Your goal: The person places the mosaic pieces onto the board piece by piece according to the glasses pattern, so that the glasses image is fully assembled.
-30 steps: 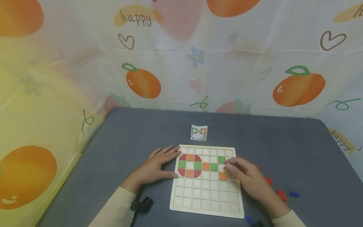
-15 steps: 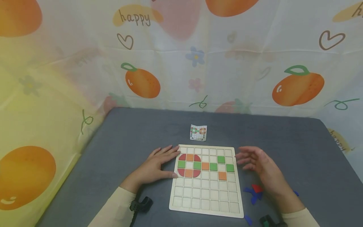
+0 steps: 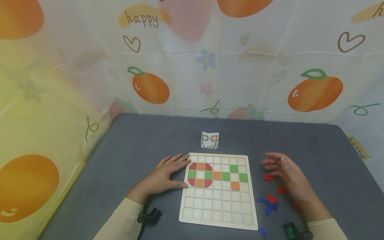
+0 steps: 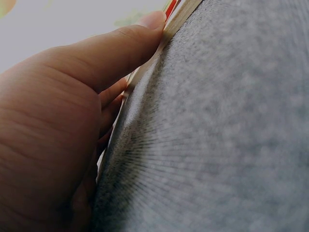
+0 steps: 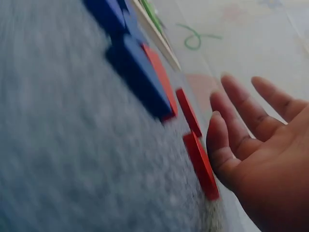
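A pale wooden grid board (image 3: 217, 206) lies on the grey tabletop. Red, orange and green tiles sit in its upper cells, among them a green square (image 3: 243, 177) near the right edge. My left hand (image 3: 163, 176) rests along the board's left side, thumb and fingertips at its rim; in the left wrist view the thumb (image 4: 120, 50) touches the edge. To the right of the board, my right hand (image 3: 289, 176) hovers with relaxed fingers and nothing in it. Below it lie red quarter-round pieces (image 3: 282, 190) and blue pieces (image 3: 268, 210), also close beside the hand in the right wrist view.
Behind the board lies a small pattern card (image 3: 209, 140) showing a coloured grid. One blue piece (image 3: 262, 232) is by the board's lower right corner. A printed fabric backdrop (image 3: 186, 83) rises behind the table. Black wrist cameras (image 3: 150, 216) hang below both wrists.
My right hand has let go of a green square in the board's right column and moved right, off the board, uncovering the loose red and blue pieces. The left hand stays put.
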{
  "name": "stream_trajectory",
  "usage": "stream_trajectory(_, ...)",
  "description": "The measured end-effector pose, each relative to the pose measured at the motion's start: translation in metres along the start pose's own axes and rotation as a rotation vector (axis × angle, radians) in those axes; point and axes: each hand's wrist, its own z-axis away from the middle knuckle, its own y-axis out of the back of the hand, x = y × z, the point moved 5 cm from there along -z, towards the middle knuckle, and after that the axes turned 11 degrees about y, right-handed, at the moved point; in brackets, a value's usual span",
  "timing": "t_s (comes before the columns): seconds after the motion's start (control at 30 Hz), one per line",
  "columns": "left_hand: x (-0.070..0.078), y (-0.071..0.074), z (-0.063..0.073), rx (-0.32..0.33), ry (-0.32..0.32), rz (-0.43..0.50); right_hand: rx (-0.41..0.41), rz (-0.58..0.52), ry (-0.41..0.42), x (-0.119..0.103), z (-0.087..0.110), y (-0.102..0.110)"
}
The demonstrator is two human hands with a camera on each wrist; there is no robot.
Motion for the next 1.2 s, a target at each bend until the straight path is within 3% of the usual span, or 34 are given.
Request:
stream_trajectory(0.2, 0.0, -0.001, -0.001, -0.005, 0.003, 0.004, 0.015, 0.081, -0.056, 0.012, 0.004, 0.015)
stream_trajectory(0.5, -0.003, 0.0, 0.0, -0.004, -0.011, -0.017, -0.103, 0.234, -0.25, 0.027, 0.01, 0.012)
stream_trajectory(0.7, -0.006, 0.0, 0.0, -0.009, -0.002, -0.019, -0.204, 0.402, -0.224, 0.025, 0.007, 0.007)
stream_trajectory(0.93, -0.006, -0.001, -0.001, -0.009, -0.003, -0.023, -0.197, 0.483, -0.175, 0.022, 0.006, 0.004)
stream_trajectory(1.2, -0.003, -0.001, -0.001, -0.007, -0.013, -0.019, -0.184, 0.652, -0.157, 0.022, 0.003, 0.008)
